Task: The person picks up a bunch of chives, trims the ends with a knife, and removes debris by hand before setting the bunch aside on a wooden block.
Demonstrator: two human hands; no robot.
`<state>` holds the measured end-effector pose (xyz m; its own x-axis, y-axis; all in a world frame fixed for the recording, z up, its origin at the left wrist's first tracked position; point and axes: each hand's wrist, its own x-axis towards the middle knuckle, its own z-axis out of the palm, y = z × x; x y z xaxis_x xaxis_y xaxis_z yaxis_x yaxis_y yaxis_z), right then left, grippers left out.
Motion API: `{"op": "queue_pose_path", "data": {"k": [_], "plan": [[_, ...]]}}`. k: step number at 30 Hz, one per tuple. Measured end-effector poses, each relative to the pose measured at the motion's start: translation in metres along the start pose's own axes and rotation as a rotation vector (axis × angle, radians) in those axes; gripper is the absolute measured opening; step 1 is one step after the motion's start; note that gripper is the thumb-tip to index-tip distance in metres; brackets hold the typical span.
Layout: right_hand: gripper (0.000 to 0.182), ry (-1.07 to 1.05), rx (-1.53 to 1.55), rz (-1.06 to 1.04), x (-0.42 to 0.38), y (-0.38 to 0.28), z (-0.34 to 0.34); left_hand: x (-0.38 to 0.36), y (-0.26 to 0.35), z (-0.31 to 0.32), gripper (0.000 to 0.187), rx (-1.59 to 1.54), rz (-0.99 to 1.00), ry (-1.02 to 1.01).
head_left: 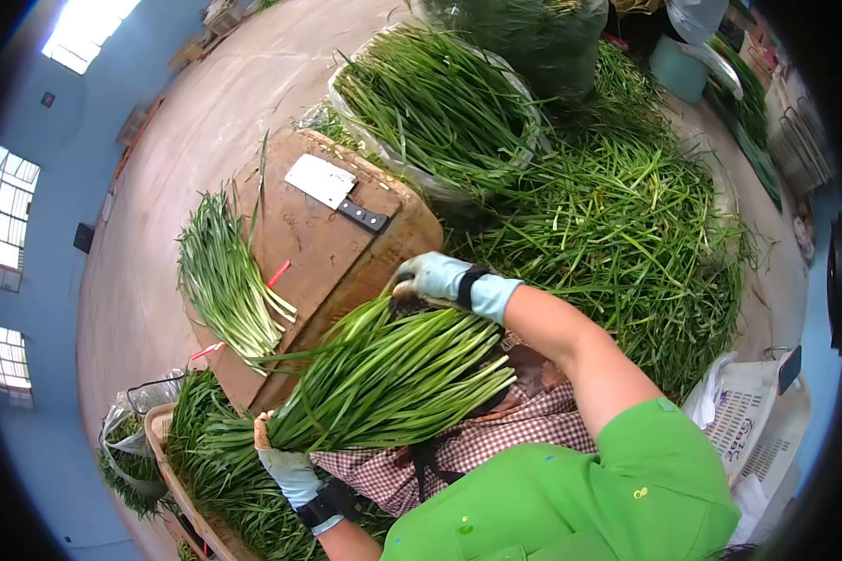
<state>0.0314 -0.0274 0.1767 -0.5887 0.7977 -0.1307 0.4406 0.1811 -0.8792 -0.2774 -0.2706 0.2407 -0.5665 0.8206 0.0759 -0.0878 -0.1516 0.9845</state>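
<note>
A loose bunch of long green garlic chives point(393, 383) lies across my lap, pale stem ends to the right. At its leafy left end, my left hand point(292, 475), in a light blue glove, grips the bunch, its fingers partly hidden by the leaves. My right hand point(432, 279), also gloved, is at the bunch's upper edge with fingers curled; what they hold, if anything, is hidden. Just beyond, a brown board point(295, 229) carries a cleaver point(332, 189) with a black handle and another bunch of chives point(220, 280). A small red strip point(279, 273) lies by that bunch.
A large plastic bag point(440, 103) of chives stands behind the board. Loose chive leaves point(608, 252) are heaped on my right. A tan crate point(173, 467) with more chives is at lower left. White baskets point(753, 421) stand at the far right.
</note>
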Motion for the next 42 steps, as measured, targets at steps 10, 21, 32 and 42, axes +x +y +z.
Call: {"op": "queue_pose_path", "data": {"k": [10, 21, 32, 42], "plan": [[0.047, 0.306, -0.783, 0.318, -0.115, 0.07, -0.055, 0.0, -0.002, 0.004, 0.037, -0.198, -0.293, 0.223], [0.016, -0.073, -0.481, -0.179, -0.014, -0.013, 0.001, 0.006, 0.014, 0.019, 0.028, -0.151, -0.199, 0.097], [0.024, 0.177, 0.067, 0.466, -0.059, 0.071, -0.073, 0.004, 0.009, 0.029, 0.023, -0.258, -0.348, 0.169], [0.017, -0.056, 0.145, 0.297, -0.058, -0.007, -0.032, 0.009, 0.004, 0.014, 0.024, -0.273, -0.334, 0.167]]}}
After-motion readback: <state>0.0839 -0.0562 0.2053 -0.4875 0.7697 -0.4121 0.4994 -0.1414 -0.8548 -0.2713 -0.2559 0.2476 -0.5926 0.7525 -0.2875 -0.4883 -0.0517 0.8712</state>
